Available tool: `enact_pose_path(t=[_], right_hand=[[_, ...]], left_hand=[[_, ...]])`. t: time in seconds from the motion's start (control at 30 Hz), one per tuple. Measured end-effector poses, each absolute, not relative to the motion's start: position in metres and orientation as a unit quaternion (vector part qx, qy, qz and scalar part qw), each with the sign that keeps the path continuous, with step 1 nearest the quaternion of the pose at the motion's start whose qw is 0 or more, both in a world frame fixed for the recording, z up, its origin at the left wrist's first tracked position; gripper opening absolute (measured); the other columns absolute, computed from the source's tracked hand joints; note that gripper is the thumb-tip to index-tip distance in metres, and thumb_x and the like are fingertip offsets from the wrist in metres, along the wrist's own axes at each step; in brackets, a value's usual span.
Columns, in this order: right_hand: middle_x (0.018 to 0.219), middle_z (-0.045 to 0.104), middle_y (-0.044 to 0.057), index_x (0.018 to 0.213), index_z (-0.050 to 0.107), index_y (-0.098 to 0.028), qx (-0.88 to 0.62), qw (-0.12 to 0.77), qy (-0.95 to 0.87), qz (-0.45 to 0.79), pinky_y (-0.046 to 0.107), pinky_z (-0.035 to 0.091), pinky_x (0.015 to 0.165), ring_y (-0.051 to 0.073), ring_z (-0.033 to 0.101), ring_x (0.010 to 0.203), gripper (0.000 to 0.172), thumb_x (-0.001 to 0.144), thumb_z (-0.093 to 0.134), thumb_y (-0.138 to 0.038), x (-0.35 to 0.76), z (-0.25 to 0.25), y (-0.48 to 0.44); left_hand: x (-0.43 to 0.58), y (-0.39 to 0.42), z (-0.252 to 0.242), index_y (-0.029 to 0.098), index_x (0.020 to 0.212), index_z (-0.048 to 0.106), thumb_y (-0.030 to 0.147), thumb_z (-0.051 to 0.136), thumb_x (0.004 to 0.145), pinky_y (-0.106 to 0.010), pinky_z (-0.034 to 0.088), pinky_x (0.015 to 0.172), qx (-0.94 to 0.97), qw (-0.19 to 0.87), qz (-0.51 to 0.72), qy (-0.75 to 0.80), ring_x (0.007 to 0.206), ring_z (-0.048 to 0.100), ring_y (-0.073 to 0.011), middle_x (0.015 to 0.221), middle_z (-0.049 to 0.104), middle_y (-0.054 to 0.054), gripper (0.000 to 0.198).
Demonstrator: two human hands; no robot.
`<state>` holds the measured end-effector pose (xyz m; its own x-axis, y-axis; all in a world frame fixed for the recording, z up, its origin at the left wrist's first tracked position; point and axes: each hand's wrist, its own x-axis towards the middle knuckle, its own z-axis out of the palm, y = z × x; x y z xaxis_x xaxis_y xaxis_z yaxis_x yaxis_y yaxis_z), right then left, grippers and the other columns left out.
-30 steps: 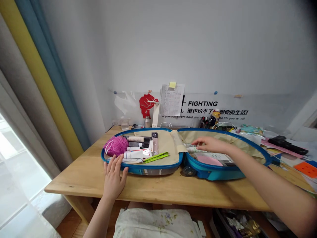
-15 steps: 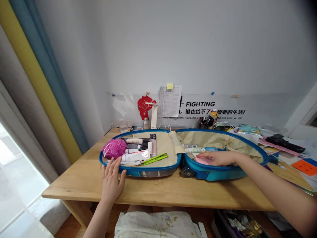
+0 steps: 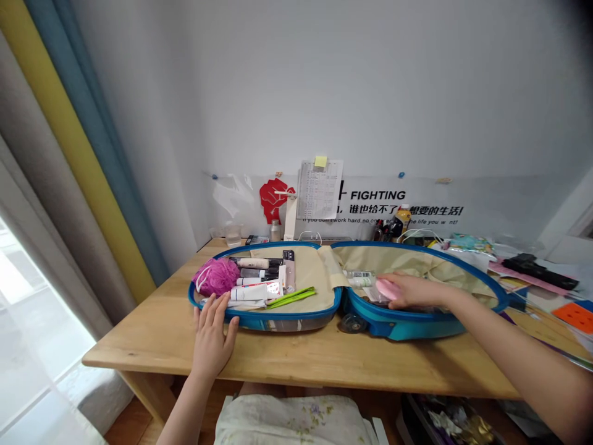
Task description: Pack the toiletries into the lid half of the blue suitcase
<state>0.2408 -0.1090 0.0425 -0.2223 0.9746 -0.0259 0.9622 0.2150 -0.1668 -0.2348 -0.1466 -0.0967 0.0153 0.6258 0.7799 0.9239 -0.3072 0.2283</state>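
A small blue suitcase lies opened flat on the wooden table, its two halves side by side. My left hand rests on the left half's front rim with its fingers stretched out, holding nothing. Close by its fingertips are a purple bath puff, a white tube and bright green strips. Inside the right half, my right hand grips a smooth pink rounded object, whose kind I cannot make out. White bottles lie left of it; the hand hides part of that half's contents.
Behind the suitcase stand a white desk lamp, a small bottle and a drink bottle. Papers and a black object crowd the table's right side. Below the front edge is a bin with crumpled wrappers.
My right hand has lifted the pink object slightly and tilted it, so more of it shows. My left hand stays on the rim. The view has shifted a little.
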Motion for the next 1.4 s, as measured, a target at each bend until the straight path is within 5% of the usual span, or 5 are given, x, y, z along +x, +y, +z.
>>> enact_pose_path(t=[0.23, 0.6, 0.83, 1.27, 1.4], right_hand=[[0.133, 0.055, 0.012, 0.125, 0.049, -0.022, -0.618, 0.118, -0.763, 0.149, 0.033, 0.051, 0.086, 0.027, 0.059, 0.112, 0.067, 0.070, 0.061, -0.057, 0.176, 0.089, -0.108], [0.123, 0.062, 0.008, 0.115, 0.059, -0.022, -0.440, -0.017, -0.882, 0.165, 0.033, 0.046, 0.086, 0.026, 0.059, 0.108, 0.055, 0.073, 0.067, -0.056, 0.022, 0.057, -0.088], [0.114, 0.065, 0.012, 0.108, 0.066, -0.016, -0.380, -0.031, -0.911, 0.154, 0.032, 0.047, 0.089, 0.022, 0.061, 0.103, 0.037, 0.094, 0.040, -0.039, 0.009, 0.031, -0.082], [0.116, 0.064, 0.013, 0.111, 0.068, -0.016, -0.394, -0.014, -0.909, 0.139, 0.034, 0.048, 0.093, 0.022, 0.062, 0.104, 0.030, 0.089, 0.049, -0.028, 0.000, 0.020, -0.081], [0.127, 0.060, 0.011, 0.119, 0.062, -0.019, -0.411, 0.070, -0.897, 0.148, 0.035, 0.042, 0.103, 0.022, 0.056, 0.117, 0.036, 0.092, 0.044, -0.034, 0.026, 0.042, -0.083]], left_hand=[[-0.234, -0.147, -0.097, 0.019, 0.141, 0.042, 0.036, 0.039, 0.095, -0.051, 0.016, 0.116, -0.687, 0.178, -0.427, -0.560, 0.135, 0.039, -0.0288, 0.134, 0.056, -0.014, 0.049], [-0.234, -0.147, -0.097, 0.019, 0.141, 0.041, 0.034, 0.039, 0.095, -0.051, 0.016, 0.116, -0.690, 0.184, -0.425, -0.557, 0.135, 0.040, -0.0280, 0.135, 0.056, -0.013, 0.048], [-0.232, -0.147, -0.097, 0.019, 0.140, 0.042, 0.034, 0.039, 0.095, -0.051, 0.016, 0.116, -0.689, 0.181, -0.428, -0.556, 0.134, 0.041, -0.0279, 0.135, 0.056, -0.013, 0.048], [-0.235, -0.147, -0.097, 0.019, 0.140, 0.042, 0.035, 0.038, 0.095, -0.052, 0.016, 0.116, -0.689, 0.174, -0.427, -0.559, 0.135, 0.039, -0.0285, 0.134, 0.056, -0.014, 0.048], [-0.234, -0.148, -0.097, 0.020, 0.140, 0.042, 0.035, 0.039, 0.095, -0.051, 0.016, 0.116, -0.690, 0.177, -0.426, -0.558, 0.134, 0.040, -0.0279, 0.133, 0.056, -0.013, 0.048]])
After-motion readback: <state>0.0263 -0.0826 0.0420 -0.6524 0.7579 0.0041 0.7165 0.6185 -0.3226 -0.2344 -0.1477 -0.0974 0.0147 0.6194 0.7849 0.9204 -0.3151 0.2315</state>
